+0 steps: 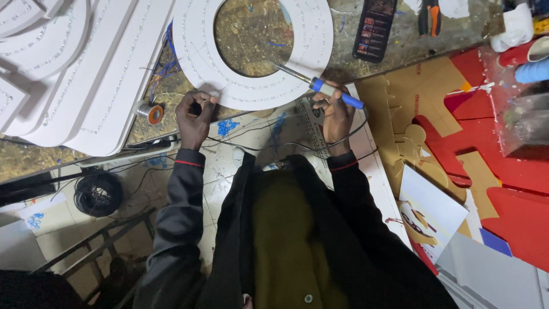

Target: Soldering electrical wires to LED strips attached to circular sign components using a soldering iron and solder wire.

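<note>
We look down from the head camera over a cluttered workbench (412,43). Our right hand (336,114) is clenched around the blue handle of a soldering iron (320,86); the metal tip points up and to the left, resting on or just above the near inner rim of a white ring-shaped panel (311,34). A dark cord runs from the handle back past the wrist.

Our left hand (194,117) is at the near left edge of the same ring, fingers curled and pinching something small at the rim; we cannot tell what it is. Just left of that hand sits a small spool of solder wire (150,111) with an orange core, touching the bench top.

The ring lies flat at the far centre of the bench, its open middle showing the speckled surface beneath. Rows of tiny dots run around its face. To the far left lie more white curved panels (86,63) with the same dotted rows, and blue wires (166,63) between them and the ring.

At far right of the ring lies a dark phone-shaped device (374,28). Red and tan cut boards (492,149) are on the right. A coil of black cable (98,193) lies on the floor, near left.
</note>
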